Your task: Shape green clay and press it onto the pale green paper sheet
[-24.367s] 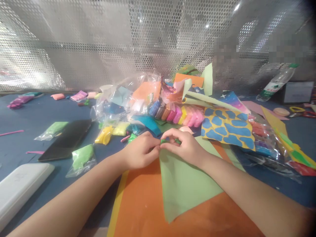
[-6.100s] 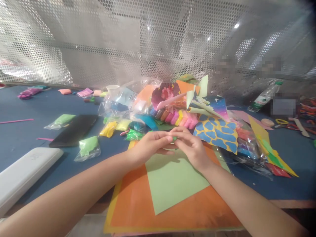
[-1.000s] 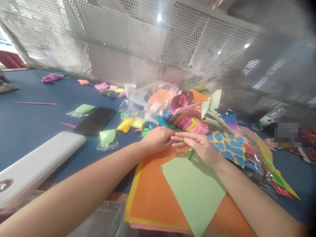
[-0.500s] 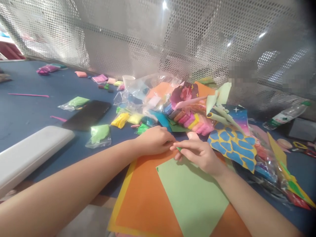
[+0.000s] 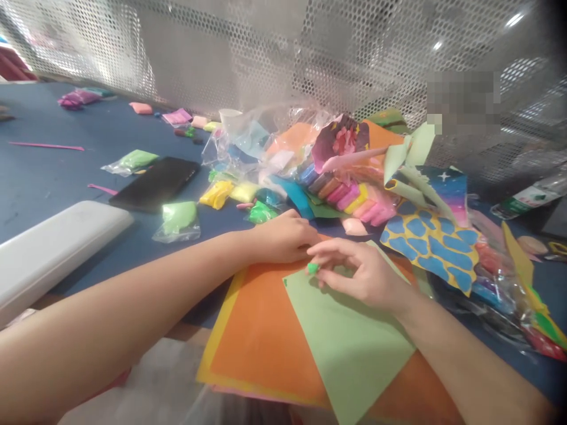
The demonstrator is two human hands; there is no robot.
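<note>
My right hand (image 5: 361, 274) pinches a small green lump of modelling clay (image 5: 313, 268) between thumb and fingertips, just above a pale green paper sheet (image 5: 349, 348). My left hand (image 5: 283, 238) lies curled a little to the left of it, at the far edge of an orange sheet (image 5: 261, 330), and its fingertips are hidden. The two hands are close but apart. The green sheet lies across the orange one, and a yellow sheet edge (image 5: 217, 336) shows beneath.
Past the hands lie a blue-and-yellow patterned sheet (image 5: 427, 248), a row of clay bars (image 5: 345, 198), plastic bags of clay (image 5: 177, 221) and a black tablet (image 5: 155, 184) on a blue table (image 5: 57, 177). A white case (image 5: 57, 236) sits left; perforated metal mesh (image 5: 221, 53) stands behind.
My hands have come apart since the earlier frames, when they worked together on the green clay. The right hand now holds the lump alone, and the view has tilted.
</note>
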